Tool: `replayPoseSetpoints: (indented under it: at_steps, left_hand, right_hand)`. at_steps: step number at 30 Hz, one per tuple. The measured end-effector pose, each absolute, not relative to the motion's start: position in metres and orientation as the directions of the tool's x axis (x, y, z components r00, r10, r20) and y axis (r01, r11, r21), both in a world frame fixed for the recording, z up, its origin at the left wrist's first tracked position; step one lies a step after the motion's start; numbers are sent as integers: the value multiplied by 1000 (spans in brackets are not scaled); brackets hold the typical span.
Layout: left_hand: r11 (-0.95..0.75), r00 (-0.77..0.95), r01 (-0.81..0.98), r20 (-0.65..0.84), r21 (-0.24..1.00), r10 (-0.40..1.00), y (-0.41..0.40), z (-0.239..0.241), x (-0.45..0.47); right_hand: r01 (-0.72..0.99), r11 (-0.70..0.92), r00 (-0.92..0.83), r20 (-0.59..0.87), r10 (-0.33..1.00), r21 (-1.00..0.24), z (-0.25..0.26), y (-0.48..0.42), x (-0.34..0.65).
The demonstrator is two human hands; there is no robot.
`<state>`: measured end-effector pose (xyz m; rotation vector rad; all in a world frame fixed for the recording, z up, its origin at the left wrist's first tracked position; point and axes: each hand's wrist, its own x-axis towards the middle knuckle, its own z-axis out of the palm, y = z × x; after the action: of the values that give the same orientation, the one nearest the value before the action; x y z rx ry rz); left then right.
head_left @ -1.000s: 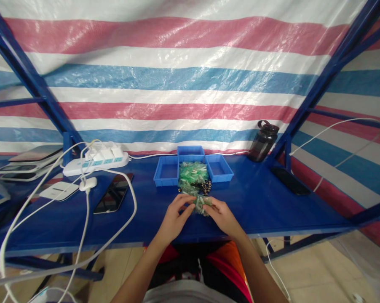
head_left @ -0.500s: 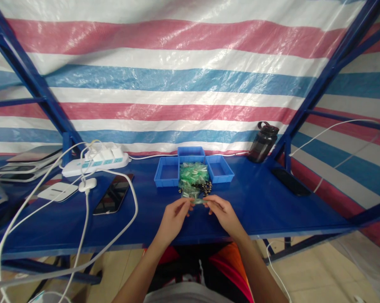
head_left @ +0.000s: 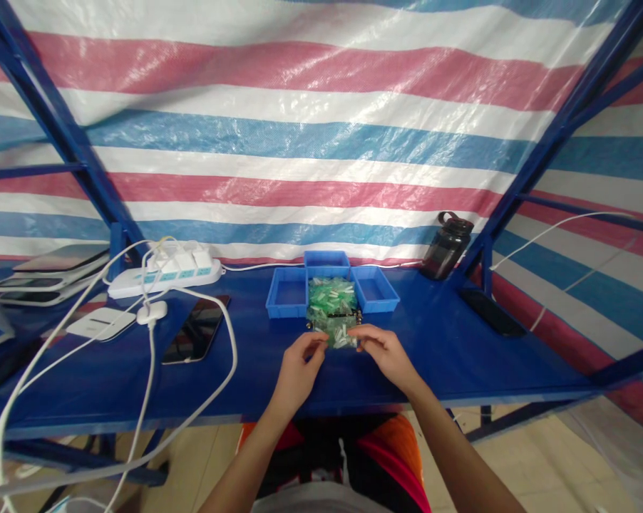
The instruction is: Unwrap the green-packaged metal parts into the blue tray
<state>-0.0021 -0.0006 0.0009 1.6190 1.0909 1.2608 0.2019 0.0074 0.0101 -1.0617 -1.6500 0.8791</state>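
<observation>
Green pile [head_left: 332,293] between held bag [head_left: 341,336] and rear tray [head_left: 326,259]; bottle [head_left: 446,251] at right

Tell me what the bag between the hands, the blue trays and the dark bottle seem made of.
Bag: likely thin, glossy plastic film; pieces show through.
Blue trays: probably moulded plastic, smooth, evenly coloured.
Dark bottle: perhaps tinted plastic or glass, shiny with highlights.

head view | faces forward-down | close above table [head_left: 433,349] | hands [head_left: 296,365] lower-centre
</observation>
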Motion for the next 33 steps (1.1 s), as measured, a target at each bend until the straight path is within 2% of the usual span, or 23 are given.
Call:
replayPoseSetpoints:
  at_steps: [3,5,7,9,10,11,14,17,22,26,29,33]
  left_hand:
    - [-281,122,162,264,946,957,-1,1,-2]
    - [-278,154,182,252,943,955,-1,1,-1]
    - [-277,187,211,239,937,953,-3,2,0]
    - [-271,205,244,224,931,953,-4,4,0]
    - [-270,211,255,219,929,953,-4,5,0]
    - [-269,217,262,215,927,952,-5,6,0]
    - [-270,230,271,210,924,950,-6,7,0]
    - [-278,239,276,215,920,947,-6,7,-1]
    - [-276,213,260,224,925,951,-5,7,0]
    - [-210,73,219,199,953,977,-4,5,-3]
    - [-147,-32,137,153,980,988,-2,4,-4]
    - [-113,-53,110,119,988,991,0,4,-5]
  right_hand:
    - [413,446,-146,426,893,-794,36,42,210]
    - [569,499,-147,517,843,-653,58,76,211]
    - [744,484,-187,552,813,-460,78,112,207]
    - [871,450,-317,475,821,-196,92,146,198]
    - [901,430,-381,372,846,-56,96,160,193]
    - [899,437,-409,315,857,-20,97,173,187]
    - [885,464,-462,173,870,31,93,197,173]
    - [871,488,-492,92,866,60,86,204,164]
    - [823,564,-568,105,816,63,90,179,163]
    - [766,642,-640,132,757,34,86,122,168]
    - [795,607,-604,117,788,15,72,80,170]
    - [829,559,-557,60,828,-24,50,59,170]
